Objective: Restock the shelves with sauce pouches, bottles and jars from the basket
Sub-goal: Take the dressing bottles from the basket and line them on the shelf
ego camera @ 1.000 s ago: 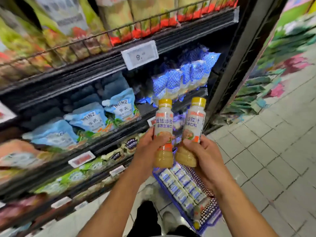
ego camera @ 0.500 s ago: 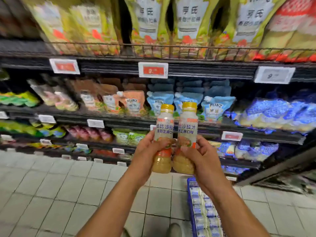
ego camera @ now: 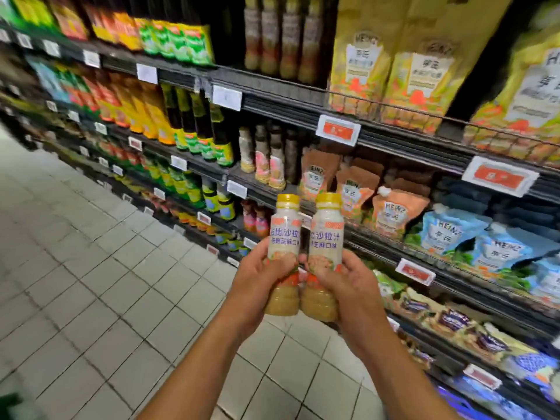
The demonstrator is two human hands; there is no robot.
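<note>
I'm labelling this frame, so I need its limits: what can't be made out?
Head view only.
Lower labels of left bottle and right bottle: covered by left hand and right hand.
Print on price tags: too small, blurred.
Far-right yellow pouch: cut off by the edge, motion-blurred.

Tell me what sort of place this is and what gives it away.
Most likely a supermarket aisle, in the sauces and dressings section. Long tiered shelves carry price tags along their front edges, rows of identical Heinz pouches and dressing bottles face outward, and the floor is tiled.
</note>
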